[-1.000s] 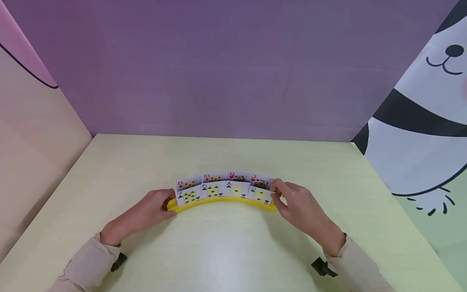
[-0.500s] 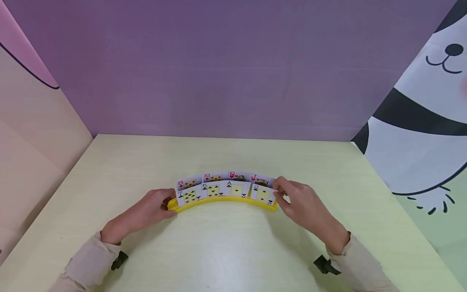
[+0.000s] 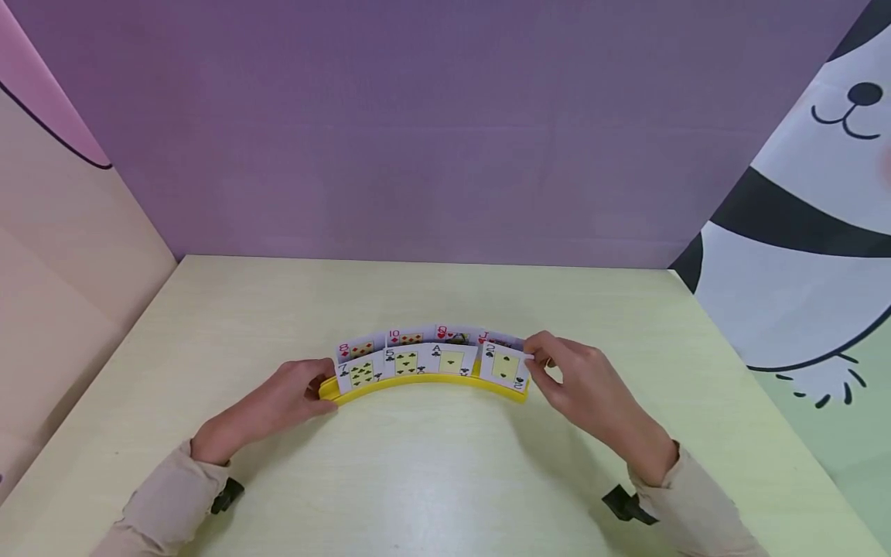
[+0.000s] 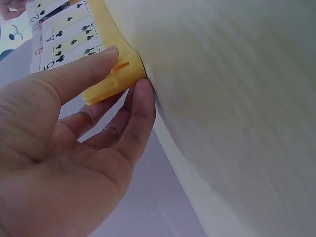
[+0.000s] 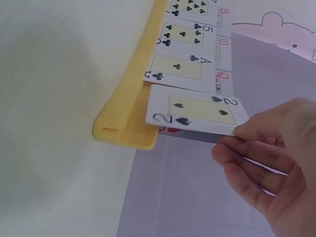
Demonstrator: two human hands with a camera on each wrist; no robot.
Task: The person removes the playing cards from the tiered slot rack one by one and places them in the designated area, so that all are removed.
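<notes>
A curved yellow card holder [image 3: 425, 380] stands on the table with two rows of playing cards. My left hand [image 3: 295, 391] grips its left end, thumb in front and fingers behind, as the left wrist view shows at the yellow end [image 4: 116, 81]. My right hand [image 3: 581, 383] pinches the two of spades [image 5: 197, 109] by its upper right corner, between thumb and fingers. That card is lifted out of the front slot and tilted. The seven [image 3: 361, 374], five [image 3: 404, 361] and ace of clubs [image 3: 452, 360] stand in front. Behind are the eight [image 3: 358, 348], ten, queen and jack, partly covered.
The holder rests on a pale wooden table [image 3: 418, 480]. A purple wall [image 3: 431, 139] rises at the table's far edge. Side panels stand left and right, the right one [image 3: 800, 232] printed with a cartoon panda.
My right hand has moved slightly up and to the right, drawing the two of spades upward from the front row. The left hand and the holder have stayed in place.
</notes>
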